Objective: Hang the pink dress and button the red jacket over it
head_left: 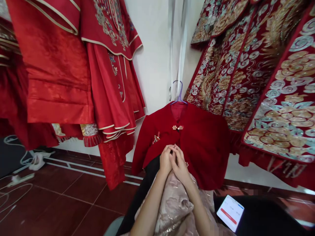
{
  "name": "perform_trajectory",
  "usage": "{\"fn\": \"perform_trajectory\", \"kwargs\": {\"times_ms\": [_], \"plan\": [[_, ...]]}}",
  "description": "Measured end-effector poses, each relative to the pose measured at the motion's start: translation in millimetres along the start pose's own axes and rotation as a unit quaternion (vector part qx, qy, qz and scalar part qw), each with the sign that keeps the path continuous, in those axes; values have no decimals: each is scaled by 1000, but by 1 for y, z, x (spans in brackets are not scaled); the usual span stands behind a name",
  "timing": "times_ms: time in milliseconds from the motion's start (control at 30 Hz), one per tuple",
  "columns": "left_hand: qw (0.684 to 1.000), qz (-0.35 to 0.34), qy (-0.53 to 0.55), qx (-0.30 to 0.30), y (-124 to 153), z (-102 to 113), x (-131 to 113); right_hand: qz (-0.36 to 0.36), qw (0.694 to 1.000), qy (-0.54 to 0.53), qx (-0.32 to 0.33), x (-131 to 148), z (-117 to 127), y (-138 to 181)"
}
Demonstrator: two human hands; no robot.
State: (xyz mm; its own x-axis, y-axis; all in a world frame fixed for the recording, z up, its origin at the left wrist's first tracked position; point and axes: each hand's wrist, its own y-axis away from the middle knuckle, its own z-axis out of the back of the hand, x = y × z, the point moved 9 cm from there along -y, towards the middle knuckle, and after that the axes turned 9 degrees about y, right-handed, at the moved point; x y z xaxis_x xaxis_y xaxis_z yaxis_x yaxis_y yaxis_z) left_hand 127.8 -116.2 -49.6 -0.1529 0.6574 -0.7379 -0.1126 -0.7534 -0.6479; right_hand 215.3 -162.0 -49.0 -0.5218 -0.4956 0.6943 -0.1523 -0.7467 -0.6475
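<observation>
A dark red velvet jacket (201,144) hangs on a purple hanger (179,95) straight ahead, with a pearl clasp (177,127) at its neck and a small brooch (156,137) on its left side. My left hand (166,160) and my right hand (180,165) meet at the jacket's front opening, below the clasp. Both hands are closed in a pinch, fingertips together on the front edges of the jacket. A pale pink shiny fabric (174,203) lies under my forearms.
Red satin garments (73,65) hang at the left. Heavily embroidered red and gold robes (258,75) hang at the right. A phone (230,212) with a lit screen lies at lower right. White cables (17,183) trail over the red tiled floor (61,196).
</observation>
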Motion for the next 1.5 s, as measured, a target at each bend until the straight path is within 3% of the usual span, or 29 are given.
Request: {"fn": "perform_trajectory", "kwargs": {"times_ms": [67, 167, 333, 500, 700, 867, 1000, 1133, 1233, 1333, 1400, 1433, 1500], "plan": [[999, -15, 19, 26, 5, -4, 0, -13, 999, 48, -21, -11, 0, 3], [1000, -25, 11, 7, 3, 2, -4, -57, 992, 75, -84, -32, 13, -2], [999, -25, 11, -40, 5, 15, -4, -81, 994, -49, -54, -52, 0, -2], [1000, -24, 9, -17, 10, 16, -5, -122, 986, -56, -98, -59, 2, 3], [1000, -24, -10, 16, 13, 6, -3, -141, 977, -98, -125, -79, 15, -19], [999, -24, -13, 21, 15, 4, -2, -104, 989, -67, -77, -72, 13, -40], [1000, -13, 13, 9, 12, 6, -2, -88, 994, -51, -25, -62, 7, -38], [994, 41, 91, -38, 4, 13, 11, -104, 993, -31, -51, -57, 31, -29], [982, 91, 156, -50, -2, 11, 27, -155, 978, -138, -32, -53, 52, -26], [973, 126, 189, -29, -8, 3, 38, -191, 932, -306, 43, -34, 55, -24], [970, 145, 197, -17, -14, -2, 38, -193, 913, -356, 55, -17, 56, -23], [970, 148, 192, -30, -17, 0, 35, -190, 913, -355, 60, -10, 53, -22], [974, 124, 150, -118, -26, 16, 23, -180, 930, -311, 77, 3, 43, -21]]}}
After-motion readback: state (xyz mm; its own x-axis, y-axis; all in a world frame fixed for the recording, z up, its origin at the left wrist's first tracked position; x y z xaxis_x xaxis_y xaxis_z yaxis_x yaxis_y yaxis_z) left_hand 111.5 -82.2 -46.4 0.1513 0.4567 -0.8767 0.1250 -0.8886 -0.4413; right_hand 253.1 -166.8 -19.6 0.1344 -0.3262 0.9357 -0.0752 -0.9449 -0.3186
